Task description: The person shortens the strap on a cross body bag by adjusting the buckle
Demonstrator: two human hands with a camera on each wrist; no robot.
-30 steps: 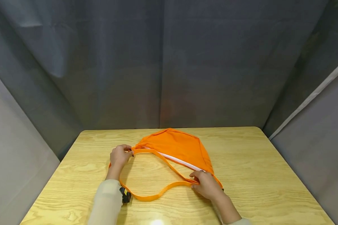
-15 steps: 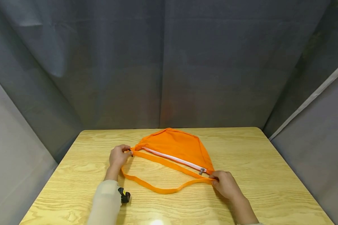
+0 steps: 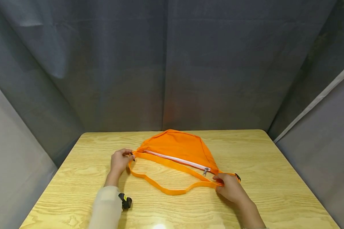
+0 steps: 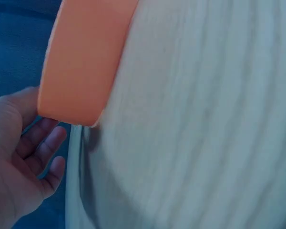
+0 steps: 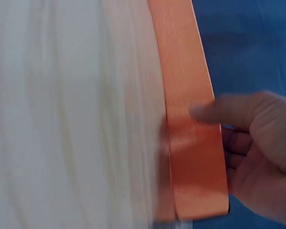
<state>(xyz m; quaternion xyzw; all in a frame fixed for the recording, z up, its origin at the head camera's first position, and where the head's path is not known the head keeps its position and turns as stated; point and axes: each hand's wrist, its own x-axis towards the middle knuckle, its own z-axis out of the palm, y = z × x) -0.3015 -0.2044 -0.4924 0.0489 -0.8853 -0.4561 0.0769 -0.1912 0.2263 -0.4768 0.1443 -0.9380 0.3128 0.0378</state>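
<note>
An orange waist bag (image 3: 175, 143) lies flat near the table's far edge, its domed side away from me. Along its near side runs a white zipper (image 3: 175, 158), with the metal pull (image 3: 205, 171) at the right end. My left hand (image 3: 119, 163) pinches the bag's left end, where the orange strap (image 3: 170, 191) meets a small black fitting (image 3: 132, 156). At the right end my right hand (image 3: 232, 189) pinches the strap, thumb on top in the right wrist view. Beyond its fingers shows a black buckle (image 3: 238, 177). Between the hands the strap forms a slack loop.
The wooden table (image 3: 275, 178) has rounded far corners. Grey curtains (image 3: 218, 70) stand close behind it and on both sides. A small black device (image 3: 125, 201) sits at the left sleeve (image 3: 106, 206).
My right hand has slid right along the strap to the bag's right end, uncovering the zipper pull. The strap loop has flattened and the right buckle now shows. My left hand has barely moved.
</note>
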